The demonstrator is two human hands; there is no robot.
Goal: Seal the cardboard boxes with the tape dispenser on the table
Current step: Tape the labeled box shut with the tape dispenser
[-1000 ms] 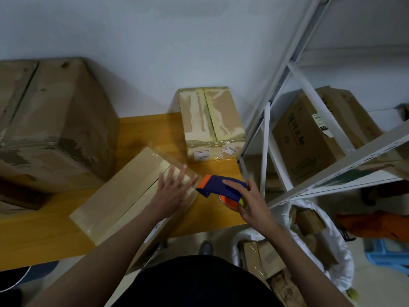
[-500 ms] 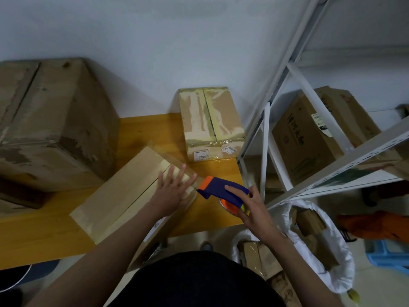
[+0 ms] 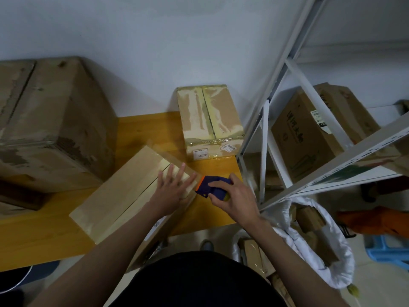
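A long flat cardboard box (image 3: 124,196) lies diagonally on the yellow wooden table (image 3: 44,229), its top glossy with tape. My left hand (image 3: 174,187) rests flat on the box's right end, fingers spread. My right hand (image 3: 232,196) grips a blue and orange tape dispenser (image 3: 212,185) just off that end of the box, its orange edge against the box's corner. A smaller taped box (image 3: 210,120) stands at the back of the table by the wall.
A large worn cardboard box (image 3: 51,125) fills the table's left side. White metal shelving (image 3: 287,120) with a printed box (image 3: 309,138) stands on the right. A white bag (image 3: 321,251) of cardboard scraps sits on the floor below my right arm.
My right hand has drawn the dispenser slightly leftward and down, closer to the box's right end. My left hand stays pressed on the box.
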